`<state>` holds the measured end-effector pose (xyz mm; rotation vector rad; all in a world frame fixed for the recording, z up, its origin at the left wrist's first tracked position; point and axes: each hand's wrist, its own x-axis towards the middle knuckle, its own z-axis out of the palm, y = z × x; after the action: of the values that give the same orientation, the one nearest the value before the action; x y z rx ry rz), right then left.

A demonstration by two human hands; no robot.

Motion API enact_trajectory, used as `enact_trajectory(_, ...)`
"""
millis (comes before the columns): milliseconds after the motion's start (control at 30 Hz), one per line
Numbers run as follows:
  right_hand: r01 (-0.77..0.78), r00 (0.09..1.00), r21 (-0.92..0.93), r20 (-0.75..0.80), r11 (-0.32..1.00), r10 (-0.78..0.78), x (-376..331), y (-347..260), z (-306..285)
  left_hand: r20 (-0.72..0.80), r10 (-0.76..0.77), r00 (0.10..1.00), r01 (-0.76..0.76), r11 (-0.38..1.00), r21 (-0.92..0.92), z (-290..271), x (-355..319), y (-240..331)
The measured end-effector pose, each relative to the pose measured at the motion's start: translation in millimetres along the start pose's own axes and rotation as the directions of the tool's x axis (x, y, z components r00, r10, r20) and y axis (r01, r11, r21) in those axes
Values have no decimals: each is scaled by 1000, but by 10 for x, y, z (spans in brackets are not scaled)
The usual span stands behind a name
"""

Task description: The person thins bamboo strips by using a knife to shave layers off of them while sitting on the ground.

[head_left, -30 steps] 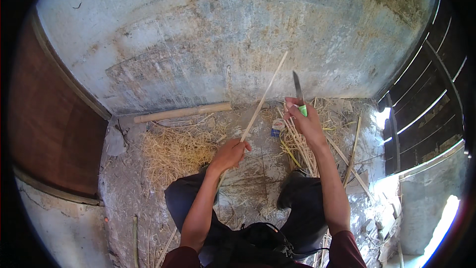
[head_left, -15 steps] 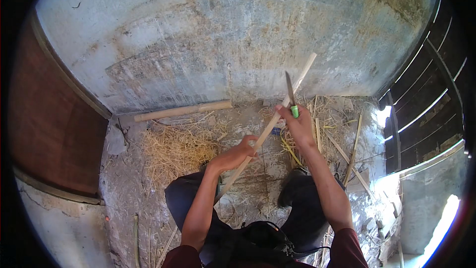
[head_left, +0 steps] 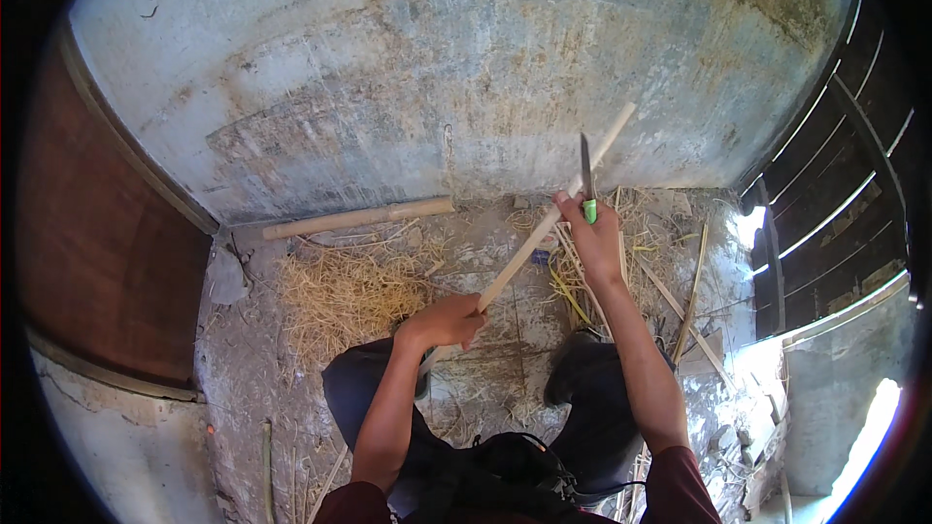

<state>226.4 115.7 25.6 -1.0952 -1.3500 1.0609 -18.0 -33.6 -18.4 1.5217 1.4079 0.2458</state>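
Observation:
A long pale strip, apparently split bamboo (head_left: 521, 258), slants from between my knees up to the right toward the wall. My left hand (head_left: 447, 321) is closed round its lower part. Higher up, my right hand (head_left: 594, 233) grips the green handle of a knife (head_left: 586, 167), and its thumb lies against the strip. The blade points up and away, close beside the strip; whether it touches the wood I cannot tell. Part of the strip's lower end is hidden behind my left hand.
A heap of straw-like shavings (head_left: 351, 291) lies left of my legs. Behind it a thick bamboo pole (head_left: 359, 217) rests along the stained wall (head_left: 466, 78). Several loose strips (head_left: 692, 293) and more shavings lie on the right, near a dark slatted panel (head_left: 835, 204).
My left hand has slid down the strip toward my left knee and now wraps round it. The knife, my right hand and the strip's upper end have shifted slightly right.

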Motion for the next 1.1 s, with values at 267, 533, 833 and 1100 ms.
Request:
enact_trajectory(267, 283, 954, -379, 207, 881, -217, -273, -373, 34, -501, 77, 862, -131, 989, -73, -82, -22, 108)
enact_trajectory(533, 500, 778, -361, 586, 787, -226, -566, -189, 316, -647, 125, 752, -135, 990, 34, 49, 174, 1)
enact_trajectory(833, 521, 772, -472, 616, 712, -156, -731, -12, 505, -660, 158, 734, -165, 985, 53, 107, 241, 19)
enact_trajectory(1100, 501, 822, -622, 560, 602, -105, -580, 138, 510, -593, 49, 803, -118, 990, -78, 134, 186, 200)
